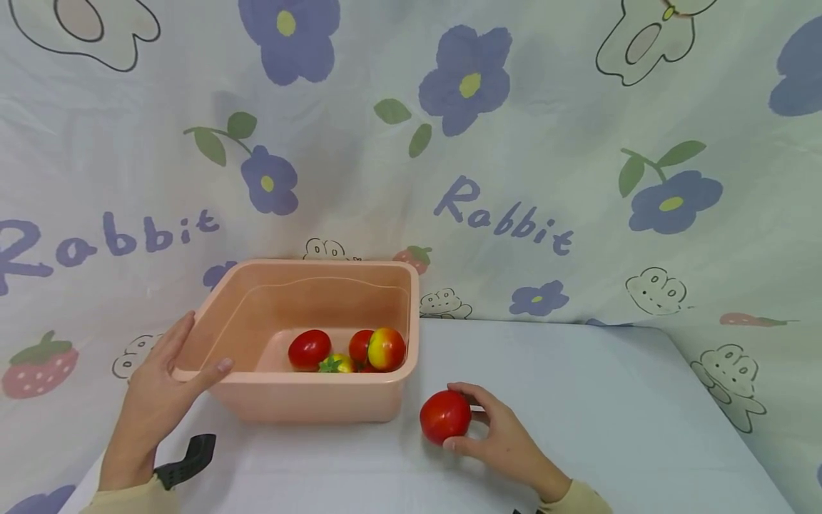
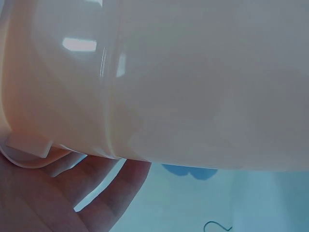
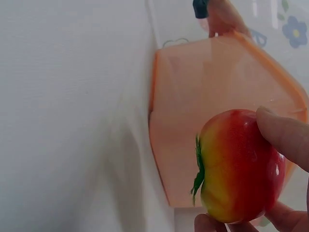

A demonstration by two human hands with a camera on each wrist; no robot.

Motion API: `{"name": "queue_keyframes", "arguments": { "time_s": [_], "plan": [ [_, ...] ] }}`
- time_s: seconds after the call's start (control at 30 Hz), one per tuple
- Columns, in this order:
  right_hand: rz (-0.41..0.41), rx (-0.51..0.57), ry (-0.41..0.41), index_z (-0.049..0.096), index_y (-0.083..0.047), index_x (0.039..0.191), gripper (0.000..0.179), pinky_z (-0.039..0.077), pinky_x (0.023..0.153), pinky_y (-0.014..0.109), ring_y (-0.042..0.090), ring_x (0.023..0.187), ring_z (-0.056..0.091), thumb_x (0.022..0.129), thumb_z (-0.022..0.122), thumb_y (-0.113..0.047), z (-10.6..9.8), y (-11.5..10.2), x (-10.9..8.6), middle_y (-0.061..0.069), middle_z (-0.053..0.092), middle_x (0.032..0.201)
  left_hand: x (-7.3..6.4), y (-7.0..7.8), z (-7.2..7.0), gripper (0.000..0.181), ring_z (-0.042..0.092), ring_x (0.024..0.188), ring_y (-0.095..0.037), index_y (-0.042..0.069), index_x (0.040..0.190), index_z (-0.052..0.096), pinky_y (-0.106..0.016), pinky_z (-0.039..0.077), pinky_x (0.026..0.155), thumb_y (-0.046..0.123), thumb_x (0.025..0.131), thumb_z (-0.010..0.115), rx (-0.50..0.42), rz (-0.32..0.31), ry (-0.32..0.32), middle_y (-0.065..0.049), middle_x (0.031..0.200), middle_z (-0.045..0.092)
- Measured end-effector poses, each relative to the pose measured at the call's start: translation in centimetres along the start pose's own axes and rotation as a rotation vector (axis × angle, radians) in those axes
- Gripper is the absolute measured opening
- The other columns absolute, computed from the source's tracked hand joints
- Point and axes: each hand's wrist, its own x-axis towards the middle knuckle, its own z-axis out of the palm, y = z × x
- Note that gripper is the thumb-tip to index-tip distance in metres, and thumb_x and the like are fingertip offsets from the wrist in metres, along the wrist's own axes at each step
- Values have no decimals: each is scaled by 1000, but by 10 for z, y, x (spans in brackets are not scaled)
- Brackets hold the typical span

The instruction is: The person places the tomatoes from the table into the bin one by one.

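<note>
A peach-coloured plastic tub (image 1: 315, 396) stands on the white table, its open top facing up. My left hand (image 1: 157, 385) grips its left front corner, thumb over the rim and fingers along the outer side; the left wrist view shows those fingers (image 2: 118, 193) against the wall. In my right hand (image 1: 504, 435) is a tomato (image 1: 445, 417), pinched between thumb and fingers just right of the tub. The right wrist view shows this tomato (image 3: 239, 166) red, fading to yellow around its green calyx (image 3: 198, 169).
Inside the tub lie several tomatoes, among them a red one (image 1: 310, 350), a red and yellow one (image 1: 387, 350) and a yellowish one with a green calyx (image 1: 337, 363). A cloth (image 1: 359, 178) printed with flowers and rabbits hangs behind the table (image 1: 578, 400).
</note>
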Motion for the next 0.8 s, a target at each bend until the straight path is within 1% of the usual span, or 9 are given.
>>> {"name": "queue_keyframes", "arguments": {
  "time_s": [0.23, 0.37, 0.47, 0.63, 0.8],
  "plan": [
    [-31, 23, 47, 55, -18, 139, 69, 57, 95, 35, 27, 121, 54, 79, 87, -32, -5, -8, 3, 1, 59, 133, 3, 0, 1, 103, 28, 137, -62, 22, 163, 6, -85, 27, 95, 46, 89, 74, -3, -1, 5, -20, 167, 10],
    [-27, 44, 84, 56, -22, 139, 70, 56, 95, 32, 25, 122, 54, 78, 88, -31, -8, -14, 5, -3, 58, 134, 5, 0, 1, 103, 27, 137, -62, 22, 163, 6, -85, 26, 95, 46, 89, 73, -4, -4, 7, -20, 167, 10],
    [-42, 58, 112, 56, -22, 139, 70, 56, 95, 31, 25, 124, 53, 78, 88, -28, -10, -19, 7, -2, 58, 135, 7, 1, 1, 103, 26, 138, -61, 22, 163, 5, -85, 26, 96, 46, 89, 73, -5, -11, 5, -21, 167, 10],
    [-87, 76, 154, 55, -18, 140, 69, 55, 96, 31, 28, 125, 52, 79, 87, -24, -13, -26, 9, 2, 57, 137, 10, 2, -1, 104, 25, 139, -61, 23, 163, 3, -85, 27, 95, 47, 89, 72, -2, -23, -9, -21, 167, 8],
    [-133, 107, 178, 55, -16, 140, 68, 55, 95, 26, 29, 125, 52, 80, 87, -20, -16, -34, 12, 4, 57, 138, 12, 1, -2, 104, 22, 140, -61, 25, 163, 2, -85, 24, 96, 48, 90, 72, -11, -28, -26, -19, 167, 7]
  ]
}}
